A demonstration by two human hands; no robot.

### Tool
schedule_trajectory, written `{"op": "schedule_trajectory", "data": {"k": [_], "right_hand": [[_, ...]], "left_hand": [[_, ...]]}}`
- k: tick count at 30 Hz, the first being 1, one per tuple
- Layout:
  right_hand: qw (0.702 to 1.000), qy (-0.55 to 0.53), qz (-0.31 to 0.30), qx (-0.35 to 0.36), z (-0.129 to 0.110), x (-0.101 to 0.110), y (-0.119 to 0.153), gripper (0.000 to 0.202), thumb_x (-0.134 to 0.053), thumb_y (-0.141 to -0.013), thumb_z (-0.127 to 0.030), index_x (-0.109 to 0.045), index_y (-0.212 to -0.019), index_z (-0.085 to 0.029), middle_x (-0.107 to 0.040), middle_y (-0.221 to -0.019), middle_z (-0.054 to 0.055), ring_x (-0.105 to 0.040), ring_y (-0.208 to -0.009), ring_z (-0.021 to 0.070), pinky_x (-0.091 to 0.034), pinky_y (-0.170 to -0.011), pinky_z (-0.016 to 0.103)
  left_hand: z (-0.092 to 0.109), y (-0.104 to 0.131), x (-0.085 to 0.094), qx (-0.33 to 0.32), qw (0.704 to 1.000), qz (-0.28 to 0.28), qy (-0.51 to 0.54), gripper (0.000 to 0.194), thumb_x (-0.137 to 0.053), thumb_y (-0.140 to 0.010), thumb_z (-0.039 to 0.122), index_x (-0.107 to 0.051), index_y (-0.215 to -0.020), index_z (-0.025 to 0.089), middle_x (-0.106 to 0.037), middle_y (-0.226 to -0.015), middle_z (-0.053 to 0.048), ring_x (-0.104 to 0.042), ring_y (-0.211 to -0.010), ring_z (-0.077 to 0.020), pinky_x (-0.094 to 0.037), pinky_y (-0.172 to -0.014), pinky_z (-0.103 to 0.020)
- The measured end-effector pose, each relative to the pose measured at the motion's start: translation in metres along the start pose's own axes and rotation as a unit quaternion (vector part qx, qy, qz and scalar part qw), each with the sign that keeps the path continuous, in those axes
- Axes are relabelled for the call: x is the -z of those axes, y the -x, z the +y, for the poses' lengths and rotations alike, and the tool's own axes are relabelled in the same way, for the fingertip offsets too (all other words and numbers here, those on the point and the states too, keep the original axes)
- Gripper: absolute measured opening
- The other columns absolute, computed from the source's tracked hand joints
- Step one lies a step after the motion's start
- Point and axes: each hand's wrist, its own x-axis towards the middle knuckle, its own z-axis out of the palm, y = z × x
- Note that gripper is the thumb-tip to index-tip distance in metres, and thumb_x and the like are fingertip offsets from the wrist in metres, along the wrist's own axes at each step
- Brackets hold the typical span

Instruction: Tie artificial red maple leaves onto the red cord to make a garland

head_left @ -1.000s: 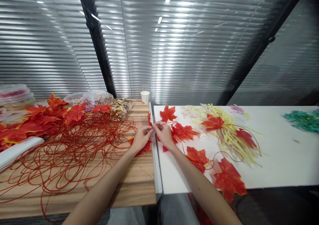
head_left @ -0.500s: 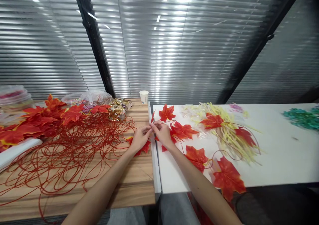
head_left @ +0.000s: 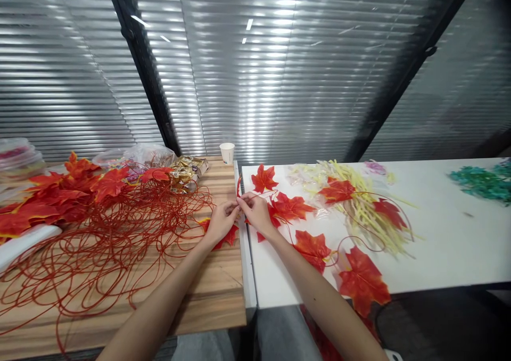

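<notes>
Pinched where the fingertips of the left hand (head_left: 222, 218) and right hand (head_left: 257, 212) meet is a narrow red leaf (head_left: 239, 186), standing upright, nearly edge-on, at 12 o'clock from the pinch. On my remote screen both hands are closed on it at one spot, above the seam between two tables; I cannot make out the stem or any strand inside the pinch. Clock directions are read from the hands.

Nearest the camera, at 6 o'clock, I see grey trousers (head_left: 205, 346). At 4 o'clock a large leaf (head_left: 365, 278) overhangs the front edge of the white table (head_left: 447, 249); nearer the hands, a spread leaf (head_left: 312, 249) lies beside the right forearm. At 7 o'clock a half-hidden leaf (head_left: 229, 237) rests on the wooden table (head_left: 219, 308), partly behind the left hand. Between 8 and 9 o'clock a tangle of red string (head_left: 115, 244) covers much of the wood, one strand hanging over the front edge.

Further out, at 9 o'clock, lies a leaf pile (head_left: 43, 206). At 3 o'clock I find yellow strips (head_left: 361, 228) with leaves on top and, well beyond, green pieces (head_left: 481, 184). Gold wrappers (head_left: 187, 172) sit at 10 o'clock. Between 11 and 12 o'clock a paper cup (head_left: 227, 154) stands upright near the blinds (head_left: 219, 84), which fill the background.
</notes>
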Motion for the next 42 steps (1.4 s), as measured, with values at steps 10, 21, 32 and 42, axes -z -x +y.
{"op": "schedule_trajectory", "data": {"k": [10,21,32,42], "right_hand": [[1.000,0.027,0.008,0.009,0.004,-0.001,-0.001,0.018,-0.049,-0.078,-0.030,-0.059,-0.073,-0.017,-0.062,-0.066,0.001,-0.056,-0.055,0.0120,-0.042,-0.056,0.022],[0.998,0.055,-0.006,0.007,0.005,-0.001,0.000,0.018,-0.046,-0.079,-0.030,-0.059,-0.073,-0.018,-0.062,-0.067,0.002,-0.056,-0.059,0.0135,-0.043,-0.058,0.024],[0.994,0.103,-0.019,0.026,0.004,-0.001,0.000,0.018,-0.045,-0.080,-0.026,-0.059,-0.072,-0.018,-0.062,-0.068,0.002,-0.055,-0.061,0.0138,-0.041,-0.058,0.023],[0.990,0.132,-0.027,0.035,0.005,-0.001,0.001,0.018,-0.044,-0.081,-0.024,-0.059,-0.072,-0.018,-0.061,-0.068,0.001,-0.054,-0.062,0.0137,-0.038,-0.059,0.022]], "left_hand": [[0.004,0.002,-0.001,-0.008,1.000,0.001,-0.020,0.019,-0.047,-0.074,0.019,-0.062,-0.084,0.012,-0.065,-0.085,-0.007,-0.059,-0.076,-0.0155,-0.047,-0.064,-0.024],[0.006,0.003,-0.002,-0.012,0.999,-0.003,-0.030,0.017,-0.046,-0.072,0.017,-0.061,-0.080,0.012,-0.064,-0.079,-0.005,-0.057,-0.072,-0.0144,-0.045,-0.062,-0.023],[-0.004,0.002,-0.002,-0.034,0.997,-0.014,-0.073,0.014,-0.044,-0.074,0.018,-0.057,-0.073,0.013,-0.058,-0.066,-0.002,-0.052,-0.059,-0.0113,-0.041,-0.055,-0.021],[-0.003,0.004,-0.003,-0.041,0.994,-0.016,-0.096,0.011,-0.044,-0.072,0.016,-0.054,-0.068,0.014,-0.056,-0.061,0.000,-0.050,-0.057,-0.0109,-0.038,-0.054,-0.020]]}}
